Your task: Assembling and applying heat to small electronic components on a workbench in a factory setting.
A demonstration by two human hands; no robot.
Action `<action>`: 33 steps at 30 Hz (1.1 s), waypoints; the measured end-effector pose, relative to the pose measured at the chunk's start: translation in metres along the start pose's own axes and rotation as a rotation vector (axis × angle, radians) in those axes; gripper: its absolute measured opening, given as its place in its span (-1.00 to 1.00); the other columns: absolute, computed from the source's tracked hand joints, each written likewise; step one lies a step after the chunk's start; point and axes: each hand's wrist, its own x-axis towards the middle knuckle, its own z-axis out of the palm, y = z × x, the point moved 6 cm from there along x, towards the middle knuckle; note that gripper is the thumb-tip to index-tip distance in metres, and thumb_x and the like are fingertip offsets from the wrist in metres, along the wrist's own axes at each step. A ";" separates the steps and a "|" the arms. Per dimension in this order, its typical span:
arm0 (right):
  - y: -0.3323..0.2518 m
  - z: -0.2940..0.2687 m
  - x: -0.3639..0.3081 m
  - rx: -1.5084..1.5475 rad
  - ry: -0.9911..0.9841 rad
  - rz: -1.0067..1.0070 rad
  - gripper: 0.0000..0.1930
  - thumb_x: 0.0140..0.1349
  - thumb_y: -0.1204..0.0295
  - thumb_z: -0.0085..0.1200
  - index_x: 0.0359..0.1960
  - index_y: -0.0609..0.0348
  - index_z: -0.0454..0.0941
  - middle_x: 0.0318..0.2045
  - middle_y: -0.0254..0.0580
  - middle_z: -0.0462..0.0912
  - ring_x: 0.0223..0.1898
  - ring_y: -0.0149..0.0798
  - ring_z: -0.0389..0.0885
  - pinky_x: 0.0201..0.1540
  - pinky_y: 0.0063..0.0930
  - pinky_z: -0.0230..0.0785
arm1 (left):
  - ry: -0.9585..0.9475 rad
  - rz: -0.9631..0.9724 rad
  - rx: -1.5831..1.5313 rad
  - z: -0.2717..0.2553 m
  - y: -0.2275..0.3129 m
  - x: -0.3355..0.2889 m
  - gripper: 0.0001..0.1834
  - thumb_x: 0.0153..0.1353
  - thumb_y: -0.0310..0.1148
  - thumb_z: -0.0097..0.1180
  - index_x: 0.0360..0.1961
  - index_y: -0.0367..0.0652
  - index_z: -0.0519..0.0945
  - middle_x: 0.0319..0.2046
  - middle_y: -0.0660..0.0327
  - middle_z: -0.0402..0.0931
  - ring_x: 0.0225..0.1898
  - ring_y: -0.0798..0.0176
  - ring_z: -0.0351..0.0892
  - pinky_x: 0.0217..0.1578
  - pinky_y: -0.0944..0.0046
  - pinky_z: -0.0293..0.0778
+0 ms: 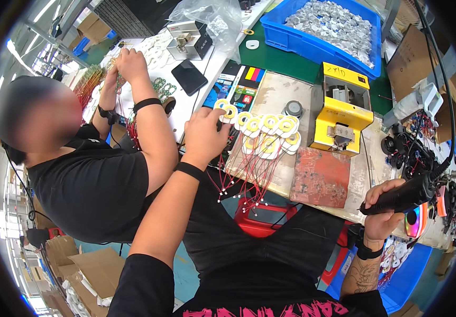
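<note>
My left hand (206, 136) reaches over the near edge of the bench, its fingertips closed on the edge of a white disc with a yellow ring (229, 112). This disc is at the left end of a cluster of similar white discs (269, 124), which overlap one another. Thin red wires (251, 177) with small white connectors trail from them over the bench edge. In my right hand (380, 214) is a black corded hand tool (399, 196), its kind unclear. The fingers wrap round its body, and a thick black cable leaves its far end.
A yellow machine (344, 111) stands behind a worn red plate (320, 177). At the back is a blue bin (318, 31) of white parts. Black cabled parts (405, 150) crowd the right side. A co-worker (95, 174) sits close on my left, handling wired parts.
</note>
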 end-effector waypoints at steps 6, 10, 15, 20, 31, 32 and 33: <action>0.003 0.009 -0.004 -0.036 0.009 0.032 -0.07 0.09 -0.59 0.00 -0.10 0.17 0.24 -0.47 -0.26 0.37 -0.50 -0.39 0.42 -0.46 -0.54 0.29 | 0.064 0.119 0.091 0.009 0.006 -0.007 -0.69 0.11 -0.22 0.39 -0.07 0.12 0.76 -0.03 0.17 0.61 0.06 0.01 0.53 0.00 -0.03 0.34; -0.001 0.017 -0.004 -0.056 -0.007 0.023 -0.08 0.10 -0.59 0.00 -0.11 0.15 0.24 -0.48 -0.27 0.37 -0.50 -0.39 0.42 -0.46 -0.54 0.29 | 0.084 0.096 0.080 0.010 0.000 -0.008 -0.69 0.11 -0.19 0.39 -0.09 0.11 0.76 -0.06 0.20 0.63 0.03 0.04 0.54 -0.01 -0.03 0.33; 0.000 0.019 -0.005 -0.057 -0.004 0.037 -0.07 0.10 -0.58 0.02 -0.10 0.16 0.25 -0.46 -0.26 0.37 -0.48 -0.39 0.44 -0.45 -0.54 0.30 | 0.087 0.057 0.052 0.013 -0.004 0.000 -0.69 0.09 -0.16 0.41 -0.11 0.11 0.76 -0.13 0.25 0.65 0.01 0.07 0.56 -0.03 -0.01 0.30; 0.007 0.017 -0.007 -0.032 0.004 0.049 -0.07 0.08 -0.57 0.05 -0.09 0.17 0.26 -0.43 -0.26 0.38 -0.47 -0.38 0.45 -0.44 -0.52 0.32 | 0.092 0.031 0.033 0.018 -0.006 0.005 -0.73 0.07 -0.15 0.43 -0.18 0.10 0.78 -0.16 0.28 0.66 0.00 0.11 0.57 -0.03 0.01 0.28; 0.010 0.015 -0.005 -0.021 0.076 0.127 -0.02 -0.06 -0.60 0.16 -0.13 0.17 0.28 -0.50 -0.27 0.42 -0.50 -0.38 0.45 -0.43 -0.54 0.30 | 0.219 -0.113 0.120 0.009 -0.028 0.035 -0.70 0.12 -0.03 0.37 -0.21 0.08 0.80 -0.22 0.18 0.74 -0.11 0.06 0.67 -0.10 -0.05 0.35; 0.010 0.014 -0.005 -0.017 0.079 0.127 -0.02 -0.06 -0.60 0.16 -0.13 0.17 0.28 -0.50 -0.27 0.42 -0.50 -0.38 0.45 -0.43 -0.54 0.30 | 0.163 -0.139 0.149 0.015 -0.028 0.039 -0.68 0.12 0.01 0.36 -0.20 0.08 0.80 -0.27 0.16 0.74 -0.12 0.03 0.67 -0.11 -0.06 0.35; 0.009 0.013 -0.006 -0.014 0.073 0.120 -0.02 -0.06 -0.60 0.16 -0.13 0.17 0.28 -0.50 -0.26 0.43 -0.50 -0.38 0.45 -0.43 -0.54 0.31 | 0.108 -0.166 0.178 0.020 -0.029 0.041 -0.65 0.12 0.05 0.36 -0.20 0.08 0.80 -0.32 0.15 0.74 -0.14 0.01 0.67 -0.12 -0.07 0.35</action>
